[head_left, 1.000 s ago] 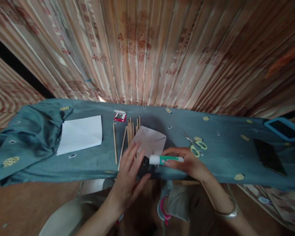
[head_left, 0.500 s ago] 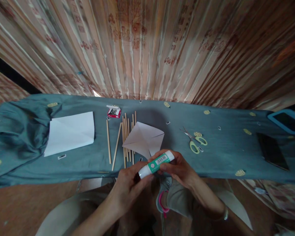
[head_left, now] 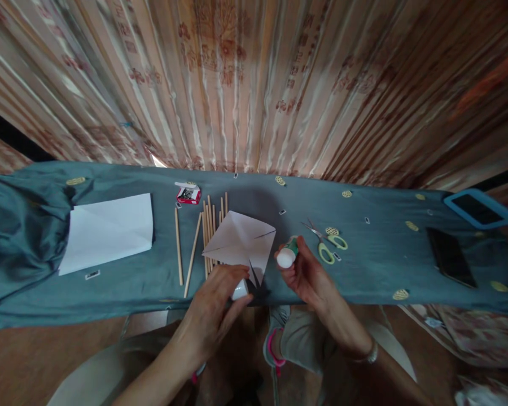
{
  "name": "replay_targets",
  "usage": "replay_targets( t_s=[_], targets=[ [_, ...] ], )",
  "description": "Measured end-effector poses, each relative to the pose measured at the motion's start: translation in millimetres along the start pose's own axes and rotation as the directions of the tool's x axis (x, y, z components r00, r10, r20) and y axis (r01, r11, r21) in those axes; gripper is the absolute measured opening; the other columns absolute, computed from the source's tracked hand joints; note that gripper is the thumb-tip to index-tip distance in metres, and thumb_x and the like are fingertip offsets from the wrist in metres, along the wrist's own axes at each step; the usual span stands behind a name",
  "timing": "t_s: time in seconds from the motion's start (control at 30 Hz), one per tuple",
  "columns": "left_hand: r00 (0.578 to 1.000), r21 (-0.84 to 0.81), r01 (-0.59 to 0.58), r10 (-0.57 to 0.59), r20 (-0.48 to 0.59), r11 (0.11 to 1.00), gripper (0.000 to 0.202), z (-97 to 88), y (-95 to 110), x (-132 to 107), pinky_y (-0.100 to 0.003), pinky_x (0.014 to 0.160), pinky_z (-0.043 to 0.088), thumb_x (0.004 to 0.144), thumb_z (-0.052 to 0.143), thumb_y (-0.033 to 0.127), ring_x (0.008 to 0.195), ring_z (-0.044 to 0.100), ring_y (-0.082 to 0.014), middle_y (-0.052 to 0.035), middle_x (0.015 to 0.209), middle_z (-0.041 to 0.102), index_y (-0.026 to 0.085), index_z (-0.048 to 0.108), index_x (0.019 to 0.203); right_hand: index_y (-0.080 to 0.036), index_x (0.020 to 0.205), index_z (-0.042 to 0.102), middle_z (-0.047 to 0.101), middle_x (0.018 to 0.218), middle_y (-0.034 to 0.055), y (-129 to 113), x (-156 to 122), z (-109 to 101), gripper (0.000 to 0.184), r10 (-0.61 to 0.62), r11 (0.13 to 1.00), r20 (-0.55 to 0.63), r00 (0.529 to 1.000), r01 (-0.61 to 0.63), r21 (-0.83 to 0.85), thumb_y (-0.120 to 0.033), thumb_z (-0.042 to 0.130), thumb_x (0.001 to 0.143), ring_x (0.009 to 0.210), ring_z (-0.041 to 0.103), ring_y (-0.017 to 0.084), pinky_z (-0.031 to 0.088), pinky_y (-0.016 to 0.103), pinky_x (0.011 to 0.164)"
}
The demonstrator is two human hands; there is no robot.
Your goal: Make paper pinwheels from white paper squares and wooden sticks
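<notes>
Our left hand point(head_left: 220, 296) gripped the white plastic cap point(head_left: 239, 290), our right hand point(head_left: 305, 273) the uncapped green-and-white glue stick point(head_left: 288, 252), with the square white paper point(head_left: 245, 234) slit but unjoined.

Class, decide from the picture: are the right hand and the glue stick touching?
Touching. The head view shows the right hand gripping the glue stick, its thumb and fingers against the green barrel.
</notes>
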State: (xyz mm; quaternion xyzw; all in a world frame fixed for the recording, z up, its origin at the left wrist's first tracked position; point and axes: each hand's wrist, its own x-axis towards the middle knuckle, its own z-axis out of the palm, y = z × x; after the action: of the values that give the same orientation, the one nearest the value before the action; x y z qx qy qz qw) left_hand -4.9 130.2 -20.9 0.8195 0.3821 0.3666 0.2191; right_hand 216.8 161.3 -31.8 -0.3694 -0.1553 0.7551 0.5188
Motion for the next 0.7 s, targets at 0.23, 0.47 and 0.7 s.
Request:
replay_targets(
  t_s=[0.23,0.47,0.7],
  targets=[
    [0.991,0.302,-0.078,0.042,0.123,0.95,0.015,25.5,-16,7,-0.06,0.114,0.02,0.091,0.054,0.024,0.135,0.044,-0.0301,-0.0135,0.13,0.063,0.018,0.062,0.102,-0.022,0.07,0.066,0.074,0.069,-0.0062,3,7,8,0.035,0.025,0.988,-0.067,0.997,-0.014,0.151,-0.03,0.093,0.05,0.053,0.064,0.006,0.055,0.013,0.051],
    [0.983,0.303,-0.035,-0.022,0.184,0.952,0.015,37.4,-28,-9,-0.062,0.113,0.023,0.09,0.055,0.021,0.126,0.054,-0.0307,-0.0156,0.124,0.066,0.016,0.06,0.103,-0.02,0.074,0.069,0.074,0.07,-0.0026,-6,24,7,0.026,-0.046,0.998,-0.051,0.998,0.048,0.04,-0.029,0.089,0.06,0.056,0.065,0.009,0.058,0.017,0.056],
    [0.989,0.266,-0.028,-0.011,0.144,0.964,0.016,36.0,-30,-10,-0.06,0.113,0.028,0.09,0.051,0.019,0.122,0.058,-0.0291,-0.0143,0.12,0.068,0.015,0.06,0.103,-0.021,0.081,0.068,0.073,0.077,-0.0012,-6,34,5,0.023,0.056,0.998,-0.035,0.998,-0.054,0.043,-0.037,0.081,0.071,0.062,0.067,0.01,0.057,0.019,0.056]
  ],
)
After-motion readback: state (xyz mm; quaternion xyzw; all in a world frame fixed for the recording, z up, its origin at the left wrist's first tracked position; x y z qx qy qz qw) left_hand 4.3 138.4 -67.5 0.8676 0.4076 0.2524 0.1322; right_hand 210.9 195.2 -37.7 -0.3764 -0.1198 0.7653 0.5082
